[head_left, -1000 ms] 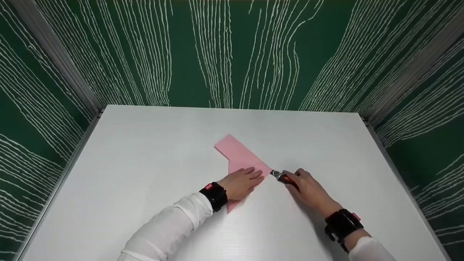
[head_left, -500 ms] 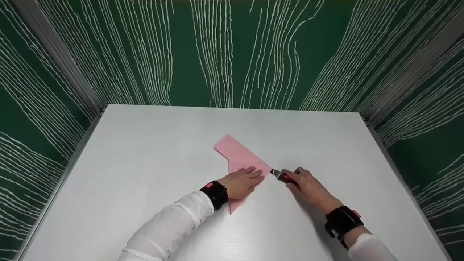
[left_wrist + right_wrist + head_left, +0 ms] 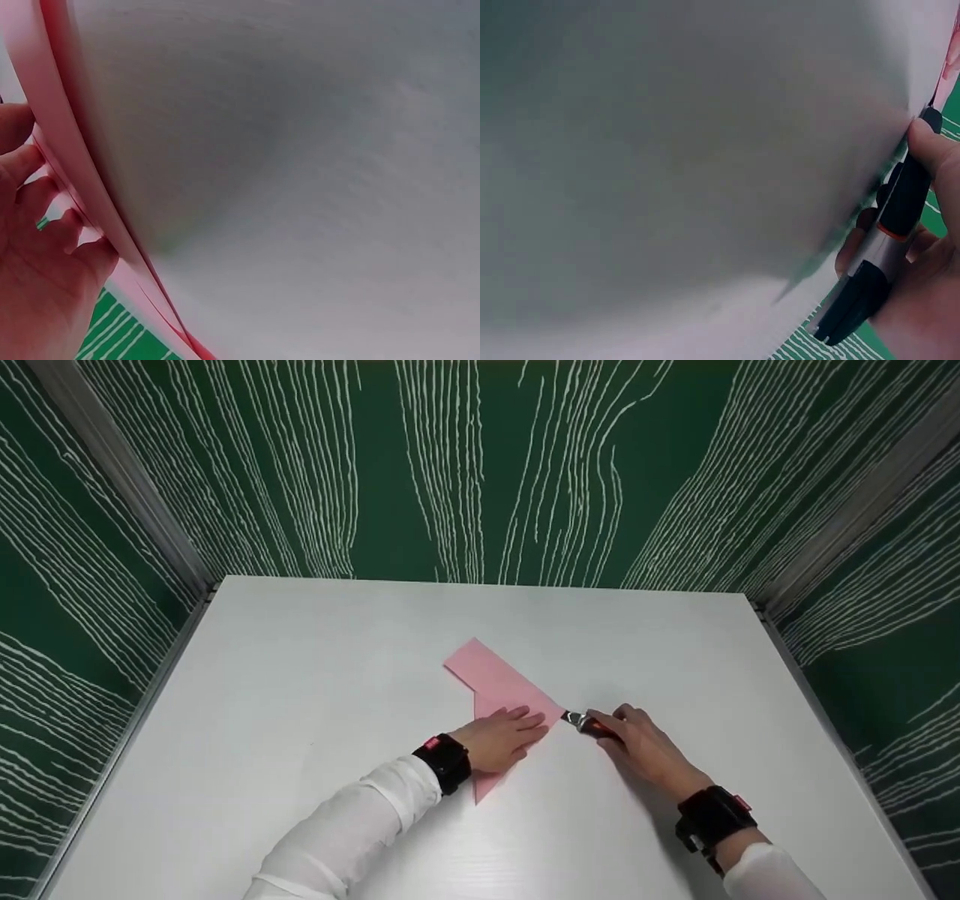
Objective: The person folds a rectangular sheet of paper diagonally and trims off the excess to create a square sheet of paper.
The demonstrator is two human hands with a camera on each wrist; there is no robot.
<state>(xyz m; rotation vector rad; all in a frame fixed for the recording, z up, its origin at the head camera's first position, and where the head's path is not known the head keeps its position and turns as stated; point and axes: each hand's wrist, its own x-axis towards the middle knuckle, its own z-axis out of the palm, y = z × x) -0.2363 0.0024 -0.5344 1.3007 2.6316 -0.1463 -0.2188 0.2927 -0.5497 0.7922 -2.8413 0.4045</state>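
A folded sheet of pink paper (image 3: pixel 499 679) lies on the white table in the head view. Across its lower part rests my left hand (image 3: pixel 499 741), palm down with the fingers extended, hiding some of the paper. In the left wrist view, the fingers (image 3: pixel 56 199) lie along the folded pink layers (image 3: pixel 82 165). My right hand (image 3: pixel 641 746) grips a utility knife (image 3: pixel 592 725) with a dark, orange-marked handle. Its front end meets the paper's right corner. From the right wrist, the knife's black and silver body (image 3: pixel 889 236) shows between thumb and fingers.
The white tabletop (image 3: pixel 337 660) surrounds the paper on every side. Green panels (image 3: pixel 510 472) with white wavy lines stand behind it and at both sides, with grey metal posts (image 3: pixel 862 502) at the corners. Each wrist wears a black band (image 3: pixel 444 763).
The right hand and utility knife have shifted very slightly to the right, the knife's front still at the paper's corner. The left hand stays nearly in place on the paper.
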